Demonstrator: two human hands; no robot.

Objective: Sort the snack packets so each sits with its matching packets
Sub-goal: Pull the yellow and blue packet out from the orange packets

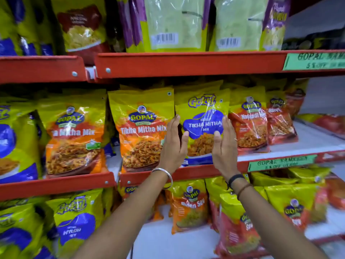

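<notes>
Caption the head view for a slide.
Left hand and right hand flank a yellow-and-blue Gokul Tikha Mitha Mix plastic packet on the red metal shelf.

My left hand and right hand flank the blue-and-yellow Gokul Tikha Mitha Mix packet, palms facing each other, fingers straight, thumbs over its front at the edges. It stands upright on the middle red shelf, between an orange Gopal Tikha Mitha Mix packet on its left and a red Gopal packet on its right. A silver bangle circles my left wrist, and a black band my right.
</notes>
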